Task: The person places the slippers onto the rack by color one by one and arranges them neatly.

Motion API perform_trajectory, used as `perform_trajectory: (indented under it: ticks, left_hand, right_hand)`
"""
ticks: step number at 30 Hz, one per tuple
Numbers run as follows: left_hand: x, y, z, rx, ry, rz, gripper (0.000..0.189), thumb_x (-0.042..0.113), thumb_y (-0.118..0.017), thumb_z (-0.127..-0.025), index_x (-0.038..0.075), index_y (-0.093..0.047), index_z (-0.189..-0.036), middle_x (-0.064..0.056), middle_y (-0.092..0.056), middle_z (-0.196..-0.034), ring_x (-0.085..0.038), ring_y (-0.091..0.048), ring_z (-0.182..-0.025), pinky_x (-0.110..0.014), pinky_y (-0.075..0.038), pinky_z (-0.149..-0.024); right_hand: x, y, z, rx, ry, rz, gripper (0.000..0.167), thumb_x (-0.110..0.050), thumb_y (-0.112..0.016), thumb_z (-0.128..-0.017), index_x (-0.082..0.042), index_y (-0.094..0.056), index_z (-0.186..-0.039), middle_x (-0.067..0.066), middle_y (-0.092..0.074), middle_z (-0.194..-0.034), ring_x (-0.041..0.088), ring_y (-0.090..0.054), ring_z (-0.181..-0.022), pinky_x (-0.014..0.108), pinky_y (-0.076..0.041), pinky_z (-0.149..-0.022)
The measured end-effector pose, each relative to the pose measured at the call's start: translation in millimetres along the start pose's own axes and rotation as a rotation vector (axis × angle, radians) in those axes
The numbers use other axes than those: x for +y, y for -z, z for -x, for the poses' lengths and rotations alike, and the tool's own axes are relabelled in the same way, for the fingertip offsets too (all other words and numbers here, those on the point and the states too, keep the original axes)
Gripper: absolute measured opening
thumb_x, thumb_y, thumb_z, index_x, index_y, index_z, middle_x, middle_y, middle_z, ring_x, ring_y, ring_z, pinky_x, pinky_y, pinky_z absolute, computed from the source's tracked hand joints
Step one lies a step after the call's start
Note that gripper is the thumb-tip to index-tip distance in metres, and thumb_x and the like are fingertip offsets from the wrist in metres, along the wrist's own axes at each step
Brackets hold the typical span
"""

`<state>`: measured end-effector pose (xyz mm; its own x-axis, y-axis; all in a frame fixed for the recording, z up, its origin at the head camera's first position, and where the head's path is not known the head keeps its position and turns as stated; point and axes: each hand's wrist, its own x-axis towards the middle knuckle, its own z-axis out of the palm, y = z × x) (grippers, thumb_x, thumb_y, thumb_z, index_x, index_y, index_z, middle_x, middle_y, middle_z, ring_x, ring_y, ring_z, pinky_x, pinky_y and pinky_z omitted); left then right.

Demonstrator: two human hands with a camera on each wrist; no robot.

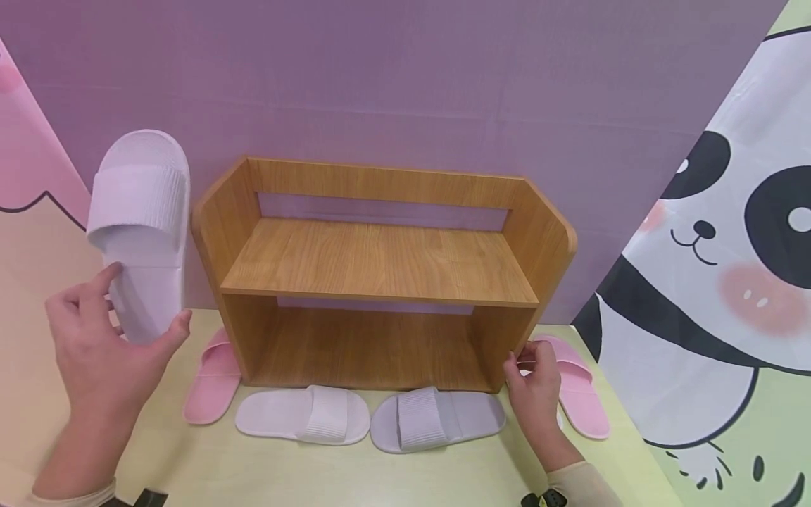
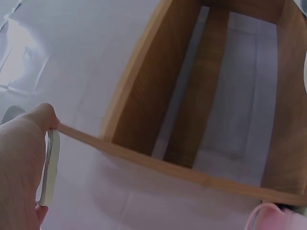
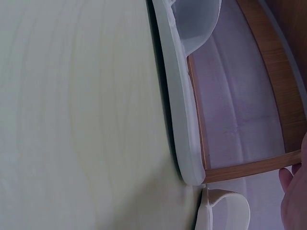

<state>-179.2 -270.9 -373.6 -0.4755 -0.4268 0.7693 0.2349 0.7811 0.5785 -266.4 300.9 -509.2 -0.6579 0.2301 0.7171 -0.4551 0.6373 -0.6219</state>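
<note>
My left hand [image 1: 108, 345] holds a pale lavender-white slide slipper [image 1: 142, 190] up in the air, left of a wooden two-tier shelf [image 1: 380, 260]. Thumb and fingers grip its heel half, and the toe points upward. Down at the shelf's right side panel, my right hand [image 1: 537, 394] has its curled fingers on the front edge. A white slipper [image 1: 329, 415] and a pale grey-lavender slipper [image 1: 437, 420] lie end to end before the shelf. Another white slipper [image 3: 225, 211], mostly hidden by my right hand in the head view, is beside that panel.
One pink slipper [image 1: 214, 380] lies by the shelf's left side and another pink slipper [image 1: 583, 391] by its right. Everything stands on a pale wood-grain table [image 1: 304, 479]. Behind is a purple backdrop [image 1: 380, 84]; a panda picture [image 1: 716, 267] covers the right side.
</note>
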Motion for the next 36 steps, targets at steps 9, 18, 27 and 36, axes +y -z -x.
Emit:
perform_trajectory:
  ticks: [9, 18, 27, 36]
  left_hand:
    - [18.2, -5.2, -3.2, -0.047, -0.046, 0.035, 0.095, 0.027, -0.093, -0.066, 0.01, -0.061, -0.153, -0.028, -0.047, -0.13, 0.002, -0.034, -0.116, -0.01, -0.034, -0.081]
    - [33.3, -13.5, -2.2, -0.112, -0.087, 0.053, 0.097, 0.03, -0.096, -0.065, 0.007, -0.062, -0.153, -0.032, -0.048, -0.129, -0.04, -0.049, -0.117, -0.043, -0.04, -0.083]
    - [50.7, -24.7, -1.0, -0.157, -0.108, 0.097, 0.097, 0.033, -0.098, -0.066, 0.009, -0.061, -0.153, -0.031, -0.046, -0.128, -0.043, -0.049, -0.114, -0.053, -0.042, -0.085]
    - [66.7, -33.2, 0.0, -0.183, -0.103, 0.07, 0.094, 0.038, -0.096, -0.069, 0.013, -0.062, -0.152, -0.03, -0.047, -0.129, -0.046, -0.052, -0.115, -0.062, -0.049, -0.086]
  right_hand:
    - [4, -1, -1.5, 0.01, 0.008, -0.011, 0.02, 0.009, -0.072, -0.09, 0.004, -0.062, -0.106, 0.015, -0.068, -0.095, 0.0, -0.062, -0.083, 0.019, -0.056, -0.073]
    - [4, -2, -0.9, 0.012, 0.008, -0.008, 0.02, 0.009, -0.072, -0.09, 0.004, -0.061, -0.106, 0.016, -0.068, -0.095, 0.0, -0.062, -0.083, 0.018, -0.056, -0.073]
    - [4, -2, -0.2, 0.008, 0.008, -0.002, 0.022, 0.011, -0.073, -0.089, 0.004, -0.061, -0.106, 0.014, -0.068, -0.096, 0.001, -0.062, -0.084, 0.015, -0.055, -0.074]
    - [2, -2, 0.2, 0.008, 0.001, 0.001, 0.022, 0.01, -0.073, -0.09, 0.003, -0.061, -0.107, 0.014, -0.068, -0.097, 0.003, -0.063, -0.084, 0.015, -0.054, -0.074]
